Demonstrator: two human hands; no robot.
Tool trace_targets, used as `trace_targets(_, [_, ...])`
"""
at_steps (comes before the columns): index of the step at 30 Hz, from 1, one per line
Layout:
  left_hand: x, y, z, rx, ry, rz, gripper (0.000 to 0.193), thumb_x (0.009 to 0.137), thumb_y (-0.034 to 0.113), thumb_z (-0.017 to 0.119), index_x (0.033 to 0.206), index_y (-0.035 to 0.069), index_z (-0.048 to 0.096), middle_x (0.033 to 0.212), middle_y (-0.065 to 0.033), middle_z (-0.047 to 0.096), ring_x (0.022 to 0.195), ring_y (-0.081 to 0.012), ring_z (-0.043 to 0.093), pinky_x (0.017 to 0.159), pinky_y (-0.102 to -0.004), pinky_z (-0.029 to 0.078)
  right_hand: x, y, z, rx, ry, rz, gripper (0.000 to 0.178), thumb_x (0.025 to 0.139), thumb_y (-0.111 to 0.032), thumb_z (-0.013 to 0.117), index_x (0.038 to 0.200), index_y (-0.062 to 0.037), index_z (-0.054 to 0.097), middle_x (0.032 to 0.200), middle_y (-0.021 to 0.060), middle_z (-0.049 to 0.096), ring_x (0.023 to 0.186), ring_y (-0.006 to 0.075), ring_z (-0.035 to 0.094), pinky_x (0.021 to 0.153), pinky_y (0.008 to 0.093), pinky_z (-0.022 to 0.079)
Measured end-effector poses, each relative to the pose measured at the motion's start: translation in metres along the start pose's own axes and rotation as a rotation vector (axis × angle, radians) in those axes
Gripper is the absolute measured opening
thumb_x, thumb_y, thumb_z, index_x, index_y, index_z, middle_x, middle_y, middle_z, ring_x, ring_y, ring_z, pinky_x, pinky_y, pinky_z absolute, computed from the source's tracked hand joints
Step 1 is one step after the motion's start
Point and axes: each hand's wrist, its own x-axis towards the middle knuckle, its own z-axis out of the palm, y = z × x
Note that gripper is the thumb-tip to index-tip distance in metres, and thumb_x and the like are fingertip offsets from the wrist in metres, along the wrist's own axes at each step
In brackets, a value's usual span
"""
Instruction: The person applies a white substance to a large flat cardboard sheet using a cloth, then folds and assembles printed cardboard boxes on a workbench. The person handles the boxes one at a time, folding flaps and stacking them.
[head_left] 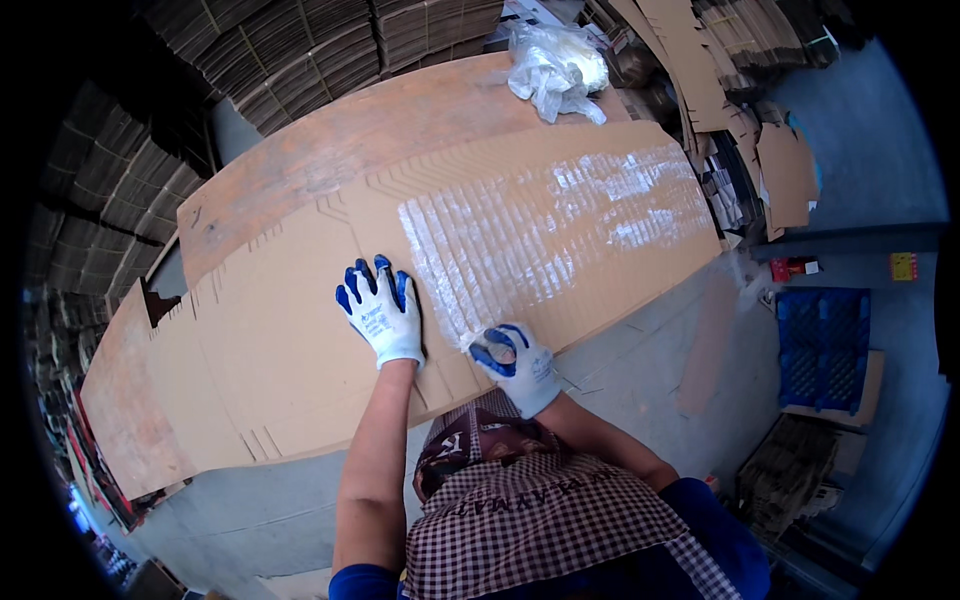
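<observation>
A large flat sheet of brown cardboard (pixel 290 350) with slits along its edges lies across the table. On its right part is spread a clear, shiny, ribbed plastic sheet (pixel 500 235), which looks like plastic film. My left hand (pixel 385 315), in a white glove with blue-coated fingers, rests flat on the cardboard with its fingers spread, just left of the plastic. My right hand (pixel 517 365), gloved alike, is at the cardboard's near edge. Its thumb and fingers curl into a pinch on the near left corner of the plastic sheet.
Crumpled clear plastic (pixel 560 70) lies on the far end of the wooden tabletop (pixel 330 120). Strapped stacks of cardboard (pixel 290 60) stand behind and at the left. A blue plastic pallet (pixel 823 345) leans at the right. A checked apron (pixel 530 530) hangs against the near side.
</observation>
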Motion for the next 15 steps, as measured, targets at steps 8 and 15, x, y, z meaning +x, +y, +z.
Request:
trace_targets(8, [0.001,0.001,0.0,-0.016,0.012,0.002,0.044,0.096,0.032,0.061,0.134,0.01,0.063,0.143,-0.0218,0.053,0.137,-0.0368,0.044,0.118,-0.053,0.024,0.0,-0.015,0.0,0.004,0.009,-0.071,0.044,0.081,-0.03,0.081,0.116,-0.0114,0.061,0.111,0.012,0.064,0.086,0.0368,0.069,0.075,0.0457,0.056])
trace_targets(15, [0.001,0.003,-0.003,-0.017,0.044,0.018,0.042,0.095,0.029,0.061,0.132,0.008,0.064,0.139,-0.0216,0.055,0.133,-0.0374,0.046,0.117,-0.053,0.025,0.019,0.035,-0.033,-0.057,0.098,0.227,0.048,0.082,-0.032,0.081,0.118,-0.0083,0.06,0.114,0.0141,0.064,0.092,0.0381,0.069,0.079,0.0464,0.056])
